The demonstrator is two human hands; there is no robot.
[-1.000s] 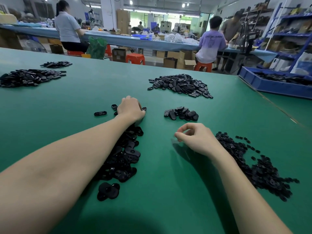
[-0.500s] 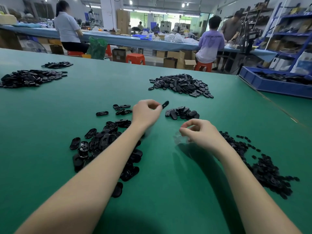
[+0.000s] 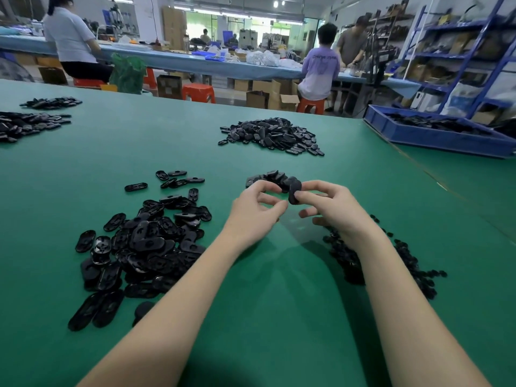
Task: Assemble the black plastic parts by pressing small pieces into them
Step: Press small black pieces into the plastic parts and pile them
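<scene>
A worker's two hands meet above a green-covered table [image 3: 279, 317], joining one black oval plastic part [image 3: 294, 192]. The right hand [image 3: 332, 210] pinches the part between thumb and forefinger, holding it on edge just in front of a small heap of finished-looking pieces [image 3: 269, 177]. The left hand [image 3: 255, 212] has thumb and fingertips drawn together beside the part, probably around a small insert, though whether anything sits between them cannot be told. To the near left lies a loose pile of oval shells [image 3: 145, 247]; to the near right, partly behind the right forearm, a scatter of small black pieces [image 3: 413, 263]. A larger heap [image 3: 272, 135] sits farther back at centre, and a blue tray [image 3: 435, 134] at the far right.

The step appears to be seating the insert. Doing it well likely means keeping the part steady, lining the small piece squarely over its recess, then pressing straight in with the thumb, so it seats flush rather than cocked.
</scene>
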